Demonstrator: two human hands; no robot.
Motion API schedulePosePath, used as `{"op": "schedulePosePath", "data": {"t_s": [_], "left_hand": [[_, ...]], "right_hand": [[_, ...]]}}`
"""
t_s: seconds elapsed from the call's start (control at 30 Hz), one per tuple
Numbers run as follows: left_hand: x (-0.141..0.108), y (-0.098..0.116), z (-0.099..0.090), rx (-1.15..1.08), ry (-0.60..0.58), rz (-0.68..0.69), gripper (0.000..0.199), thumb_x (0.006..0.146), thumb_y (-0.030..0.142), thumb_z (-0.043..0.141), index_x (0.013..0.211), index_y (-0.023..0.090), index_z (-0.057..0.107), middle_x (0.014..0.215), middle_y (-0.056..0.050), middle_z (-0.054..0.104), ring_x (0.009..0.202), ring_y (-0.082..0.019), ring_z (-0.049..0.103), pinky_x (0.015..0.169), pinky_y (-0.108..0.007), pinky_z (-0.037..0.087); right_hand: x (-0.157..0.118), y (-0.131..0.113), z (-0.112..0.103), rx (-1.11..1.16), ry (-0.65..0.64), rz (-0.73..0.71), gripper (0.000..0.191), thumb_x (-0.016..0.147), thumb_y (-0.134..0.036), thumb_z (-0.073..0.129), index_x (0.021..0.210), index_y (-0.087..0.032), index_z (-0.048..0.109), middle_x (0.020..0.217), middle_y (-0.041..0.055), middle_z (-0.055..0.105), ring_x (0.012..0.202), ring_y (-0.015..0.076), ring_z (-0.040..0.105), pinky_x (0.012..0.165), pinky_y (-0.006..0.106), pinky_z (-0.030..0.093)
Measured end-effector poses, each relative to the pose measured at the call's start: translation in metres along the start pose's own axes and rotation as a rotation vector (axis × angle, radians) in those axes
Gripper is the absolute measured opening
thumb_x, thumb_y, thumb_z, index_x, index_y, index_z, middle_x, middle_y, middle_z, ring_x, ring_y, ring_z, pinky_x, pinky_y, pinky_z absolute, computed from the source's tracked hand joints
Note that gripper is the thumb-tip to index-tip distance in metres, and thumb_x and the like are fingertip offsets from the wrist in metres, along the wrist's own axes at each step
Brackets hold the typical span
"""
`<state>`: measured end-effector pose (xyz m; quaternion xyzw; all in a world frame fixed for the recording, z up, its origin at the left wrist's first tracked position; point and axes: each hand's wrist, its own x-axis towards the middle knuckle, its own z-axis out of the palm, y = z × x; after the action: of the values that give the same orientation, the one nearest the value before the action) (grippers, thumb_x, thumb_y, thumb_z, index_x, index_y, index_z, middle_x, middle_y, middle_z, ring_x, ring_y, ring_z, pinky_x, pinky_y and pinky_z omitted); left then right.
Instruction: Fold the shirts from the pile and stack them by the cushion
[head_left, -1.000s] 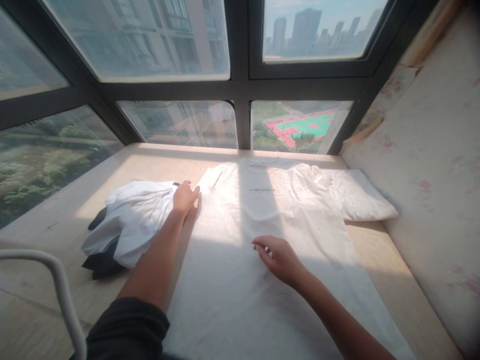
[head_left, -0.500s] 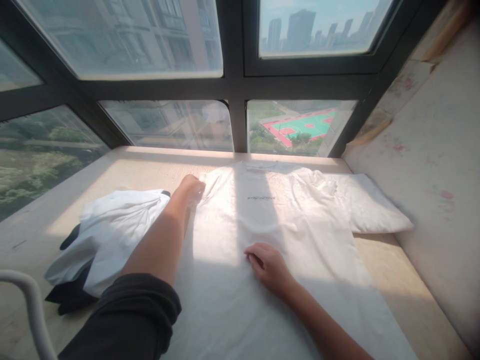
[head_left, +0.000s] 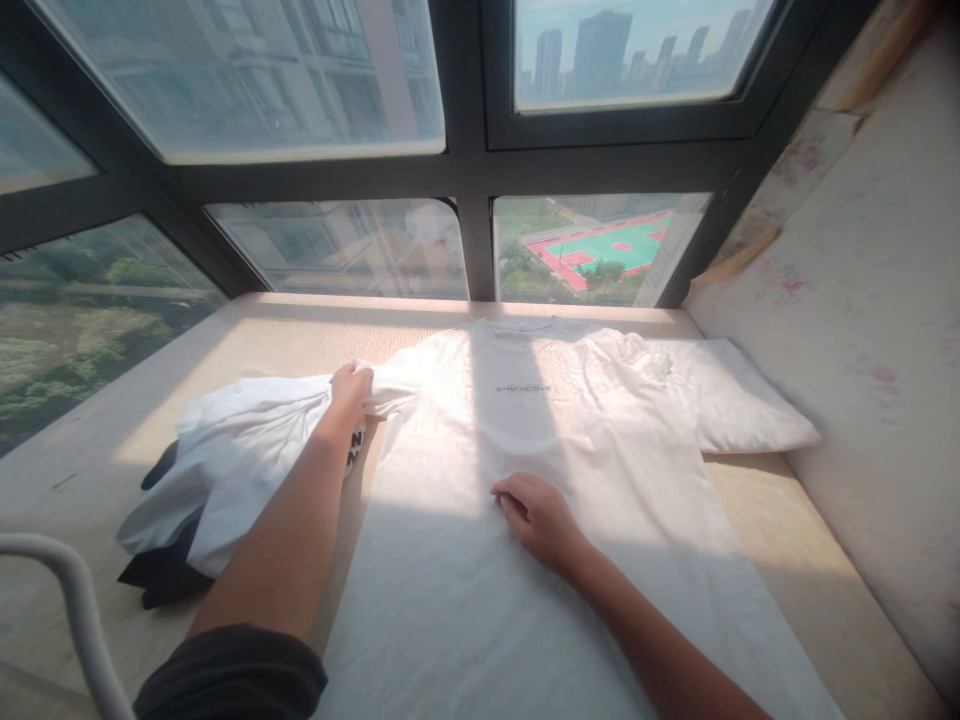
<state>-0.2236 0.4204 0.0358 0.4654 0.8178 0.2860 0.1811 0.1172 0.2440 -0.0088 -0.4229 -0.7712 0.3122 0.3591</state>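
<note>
A white T-shirt [head_left: 442, 520] with small dark lettering on its chest lies spread out, collar toward the window. My left hand [head_left: 352, 390] is closed on its left sleeve, which is drawn out sideways into creases. My right hand [head_left: 540, 525] rests on the middle of the shirt below the lettering, its fingers curled together. No cloth bunches up around those fingers, and nothing shows in them. Beside my left forearm lies a heap of white and black clothing [head_left: 240, 430], partly covered by that arm.
A white pillow-like bundle [head_left: 750, 400] lies at the right, partly under the shirt's right side. Dark window frames [head_left: 322, 180] border the pale surface [head_left: 277, 330] at the back. A floral wall [head_left: 870, 420] closes the right side. A curved white tube [head_left: 67, 580] stands front left.
My left hand has moved left, pulling the sleeve outward toward the clothing heap. Dark print on the heap now shows beside my forearm. My right hand keeps its place on the shirt.
</note>
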Motion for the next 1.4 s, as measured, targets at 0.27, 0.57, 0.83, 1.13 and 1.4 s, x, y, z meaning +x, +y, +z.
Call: {"op": "schedulePosePath", "data": {"t_s": [0.27,0.57,0.83,1.13,1.4], "left_hand": [[-0.041,0.054,0.006,0.207,-0.06,0.386,0.043,0.092,0.049,0.049,0.125,0.023,0.059,0.103,-0.005,0.07,0.095,-0.023,0.064,0.083,-0.033,0.048],[-0.095,0.031,0.023,0.445,-0.066,0.603,0.04,0.092,0.03,0.046,0.128,0.014,0.058,0.142,-0.018,0.053,0.135,-0.032,0.045,0.112,-0.045,0.035],[-0.11,-0.022,0.023,0.422,-0.013,0.582,0.043,0.084,0.012,0.043,0.124,0.018,0.058,0.127,-0.012,0.064,0.123,-0.024,0.056,0.11,-0.036,0.04],[-0.088,-0.012,0.018,0.426,0.087,0.469,0.016,0.082,0.018,0.051,0.094,0.023,0.06,0.099,-0.007,0.066,0.097,-0.023,0.062,0.083,-0.032,0.048],[-0.09,-0.015,0.008,0.498,0.103,0.433,0.026,0.082,0.015,0.048,0.102,0.02,0.063,0.103,-0.012,0.066,0.1,-0.028,0.061,0.08,-0.038,0.047]], "right_hand": [[0.0,0.0,-0.001,0.002,-0.013,0.015,0.02,0.091,-0.012,0.052,0.097,-0.022,0.068,0.091,0.0041,0.071,0.087,0.0192,0.066,0.078,0.029,0.048],[0.0,0.0,-0.001,-0.003,-0.013,0.018,0.019,0.091,-0.012,0.052,0.096,-0.021,0.069,0.09,0.0039,0.071,0.085,0.0186,0.065,0.077,0.029,0.047],[0.0,-0.001,-0.001,0.007,-0.012,0.022,0.02,0.091,-0.013,0.05,0.097,-0.022,0.068,0.089,0.0036,0.071,0.084,0.0185,0.065,0.076,0.029,0.047],[0.0,-0.005,-0.003,-0.002,-0.014,0.02,0.021,0.092,-0.014,0.05,0.096,-0.022,0.068,0.088,0.0038,0.071,0.084,0.0188,0.065,0.076,0.03,0.048],[0.0,-0.002,-0.002,0.008,-0.026,0.021,0.022,0.091,-0.013,0.05,0.097,-0.022,0.069,0.091,0.004,0.072,0.087,0.0192,0.066,0.078,0.031,0.049]]}}
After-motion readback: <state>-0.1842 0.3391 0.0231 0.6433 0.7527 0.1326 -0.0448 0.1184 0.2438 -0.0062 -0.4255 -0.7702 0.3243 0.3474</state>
